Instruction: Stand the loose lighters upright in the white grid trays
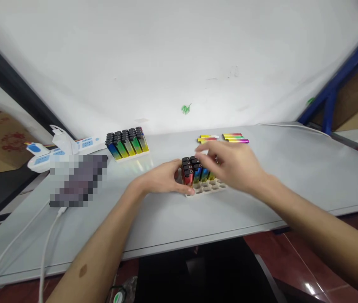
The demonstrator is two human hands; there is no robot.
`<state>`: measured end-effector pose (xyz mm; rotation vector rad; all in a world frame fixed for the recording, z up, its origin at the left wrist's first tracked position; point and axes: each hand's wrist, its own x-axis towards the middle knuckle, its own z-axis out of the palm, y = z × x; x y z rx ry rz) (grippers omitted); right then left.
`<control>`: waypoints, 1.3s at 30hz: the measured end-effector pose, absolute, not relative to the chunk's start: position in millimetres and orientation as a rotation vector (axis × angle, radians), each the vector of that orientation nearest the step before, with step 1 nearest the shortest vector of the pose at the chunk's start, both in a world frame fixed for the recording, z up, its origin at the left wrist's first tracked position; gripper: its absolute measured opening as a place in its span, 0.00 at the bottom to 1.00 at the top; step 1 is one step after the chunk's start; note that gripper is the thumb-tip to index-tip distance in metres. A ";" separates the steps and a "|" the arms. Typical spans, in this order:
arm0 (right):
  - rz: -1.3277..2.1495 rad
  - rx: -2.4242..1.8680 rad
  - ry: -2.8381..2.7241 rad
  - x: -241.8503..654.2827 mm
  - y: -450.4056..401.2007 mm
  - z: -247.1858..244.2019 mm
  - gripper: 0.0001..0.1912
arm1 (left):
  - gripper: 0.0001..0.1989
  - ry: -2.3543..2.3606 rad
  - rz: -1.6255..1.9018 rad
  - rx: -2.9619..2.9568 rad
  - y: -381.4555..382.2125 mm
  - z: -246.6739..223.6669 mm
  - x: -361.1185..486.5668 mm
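Note:
A white rack with holes (206,193) stands on the table in front of me, partly filled with upright lighters (188,178) in metallic red, blue and yellow with black tops. Around its left end is my left hand (166,179), the thumb on the front corner and the fingers behind the red lighters. My right hand (232,162) reaches over the rack's right side, fingers curled down near the black tops. Whatever it pinches is hidden, and so are the lighters beneath it. Several front holes show no lighter.
Loose colourful lighters (236,138) lie behind my right hand. At the back left stands another white rack (133,155), filled with lighters. A power strip (87,144), a blurred-out dark device (79,181) and white cables (44,244) occupy the left side. A white wall (166,67) closes off the back.

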<state>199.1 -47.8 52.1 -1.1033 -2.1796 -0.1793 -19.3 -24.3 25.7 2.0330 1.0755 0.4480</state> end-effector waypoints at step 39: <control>0.902 -1.285 -1.506 277.2 46.5 6.4 0.11 | 0.24 1.398 0.450 2.214 -19.5 22.3 -13.8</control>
